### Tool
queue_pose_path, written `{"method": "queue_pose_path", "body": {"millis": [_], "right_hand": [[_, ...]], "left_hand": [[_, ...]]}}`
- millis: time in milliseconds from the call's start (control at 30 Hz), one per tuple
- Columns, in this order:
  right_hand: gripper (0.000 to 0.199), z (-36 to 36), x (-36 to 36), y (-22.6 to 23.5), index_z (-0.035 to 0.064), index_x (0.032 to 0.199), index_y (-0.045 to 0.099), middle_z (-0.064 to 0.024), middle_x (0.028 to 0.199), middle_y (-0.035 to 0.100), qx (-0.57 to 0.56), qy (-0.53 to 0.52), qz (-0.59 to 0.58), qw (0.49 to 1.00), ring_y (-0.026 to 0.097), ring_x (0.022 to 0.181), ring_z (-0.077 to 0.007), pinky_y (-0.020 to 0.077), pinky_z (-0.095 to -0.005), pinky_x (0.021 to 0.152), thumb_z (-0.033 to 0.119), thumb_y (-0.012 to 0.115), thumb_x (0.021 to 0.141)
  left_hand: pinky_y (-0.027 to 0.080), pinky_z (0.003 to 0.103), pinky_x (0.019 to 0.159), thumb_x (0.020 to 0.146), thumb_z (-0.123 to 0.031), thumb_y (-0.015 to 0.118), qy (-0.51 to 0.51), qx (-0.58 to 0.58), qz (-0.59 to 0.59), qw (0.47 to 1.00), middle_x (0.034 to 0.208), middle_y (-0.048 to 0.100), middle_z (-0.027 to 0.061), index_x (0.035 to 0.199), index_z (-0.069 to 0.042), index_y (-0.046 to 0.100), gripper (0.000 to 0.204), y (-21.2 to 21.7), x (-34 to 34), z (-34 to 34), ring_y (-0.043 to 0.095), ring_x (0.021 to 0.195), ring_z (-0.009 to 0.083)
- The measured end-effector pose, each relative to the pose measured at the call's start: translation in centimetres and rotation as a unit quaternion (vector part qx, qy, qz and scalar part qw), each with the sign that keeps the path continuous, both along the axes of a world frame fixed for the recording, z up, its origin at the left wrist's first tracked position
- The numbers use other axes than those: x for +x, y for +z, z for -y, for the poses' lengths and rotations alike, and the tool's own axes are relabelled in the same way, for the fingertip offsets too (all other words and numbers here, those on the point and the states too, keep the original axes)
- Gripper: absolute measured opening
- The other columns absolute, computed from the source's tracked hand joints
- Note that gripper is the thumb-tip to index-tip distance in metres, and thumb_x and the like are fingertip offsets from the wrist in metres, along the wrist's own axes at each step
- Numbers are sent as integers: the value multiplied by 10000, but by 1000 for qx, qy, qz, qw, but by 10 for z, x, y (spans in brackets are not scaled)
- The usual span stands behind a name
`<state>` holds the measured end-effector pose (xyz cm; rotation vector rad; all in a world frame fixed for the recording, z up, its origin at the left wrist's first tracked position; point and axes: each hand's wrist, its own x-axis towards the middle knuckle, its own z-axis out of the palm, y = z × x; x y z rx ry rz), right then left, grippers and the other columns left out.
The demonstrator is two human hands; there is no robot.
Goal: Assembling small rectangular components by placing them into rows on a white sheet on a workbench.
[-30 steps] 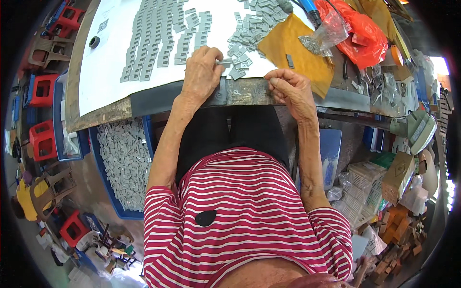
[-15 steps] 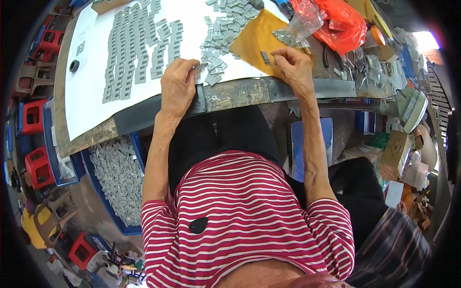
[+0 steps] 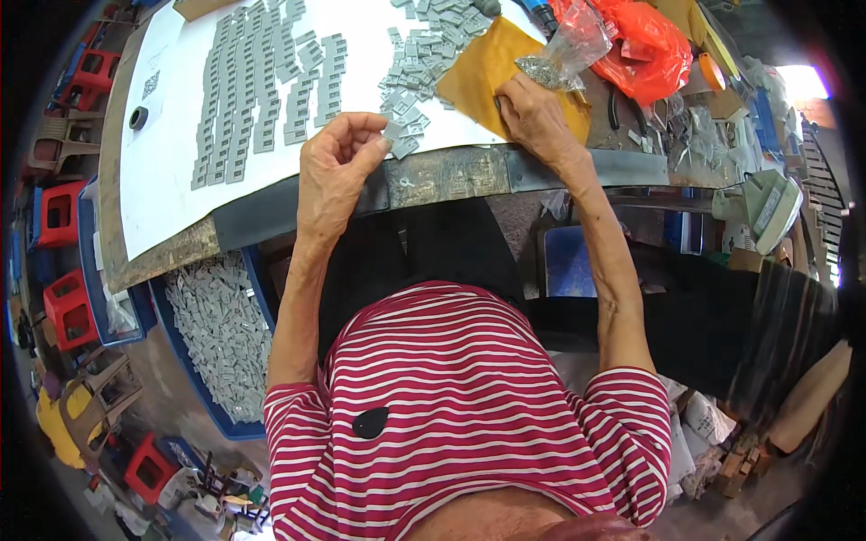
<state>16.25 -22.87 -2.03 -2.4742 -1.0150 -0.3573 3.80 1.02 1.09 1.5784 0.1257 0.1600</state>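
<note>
- The loose grey parts (image 3: 417,68) lie in a heap on the white sheet (image 3: 171,180), near the front edge of the surface (image 3: 451,173), between the two hands.
- The left hand (image 3: 336,167) is raised over that front edge, fingers curled in and thumb and forefinger pinched narrow just beside the nearest parts of the heap; whether a part sits in the pinch I cannot tell.
- The right hand (image 3: 534,115) rests knuckles-up on the yellow envelope (image 3: 483,68), fingers bent down onto it; whether it grips anything I cannot tell.
- A clear bag (image 3: 564,54) with small dark bits in it lies just above the right hand, touching the envelope's far side.
- To the left of the heap, more grey parts stand in neat rows (image 3: 262,99) across the sheet, well apart from both hands.
- A black ring (image 3: 138,118) sits at the sheet's left edge.
- An orange-red plastic bag (image 3: 645,45) is bunched at the far right of the surface, behind the clear bag.
- Below the surface on the left, a blue crate (image 3: 212,329) on the floor is full of the same grey parts.
- Red stools (image 3: 63,212) stand along the far left.
- The person wears a red and white striped shirt (image 3: 460,406), both forearms reaching up from it to the surface.
</note>
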Motion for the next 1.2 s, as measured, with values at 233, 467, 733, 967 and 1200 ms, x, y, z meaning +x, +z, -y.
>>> {"method": "queue_pose_path", "body": {"millis": [233, 467, 733, 967, 1200], "right_hand": [[61, 3, 8, -5, -2, 786, 490, -152, 736, 488, -81, 47, 64, 994, 539, 667, -337, 454, -380, 577, -13, 531, 742], [100, 3, 10, -4, -28, 788, 450, -168, 736, 472, -101, 79, 101, 987, 534, 664, -322, 460, -369, 557, 36, 508, 739], [78, 6, 12, -7, -23, 792, 444, -166, 741, 470, -111, 75, 93, 987, 531, 675, -313, 461, -355, 569, 34, 483, 756], [74, 10, 11, -5, -9, 823, 460, -164, 769, 503, -75, 68, 50, 994, 539, 718, -336, 446, -379, 616, -5, 515, 774], [93, 9, 8, 4, -11, 845, 485, -178, 779, 545, -20, 27, -30, 999, 546, 717, -361, 441, -404, 629, 81, 487, 837]], "left_hand": [[370, 174, 598, 764, -60, 601, -66, -138, -56, 987, 736, 555, -18, 1010, 4, 581, 255, 0, -2, 3, 460, 632, 41], [343, 169, 578, 750, -41, 572, -80, -165, -49, 982, 708, 502, -43, 1025, 6, 577, 279, 2, -3, 9, 423, 614, 31], [340, 174, 569, 750, -38, 551, -106, -173, -61, 977, 701, 495, -35, 1003, -2, 571, 256, -4, -5, 15, 418, 605, 33], [349, 179, 547, 748, -30, 562, -119, -164, -69, 977, 669, 500, -27, 974, -4, 548, 228, -4, -5, 19, 430, 582, 38], [395, 176, 544, 751, -34, 575, -115, -172, -82, 975, 645, 515, -12, 959, -6, 521, 217, -5, -6, 21, 476, 557, 52]]}}
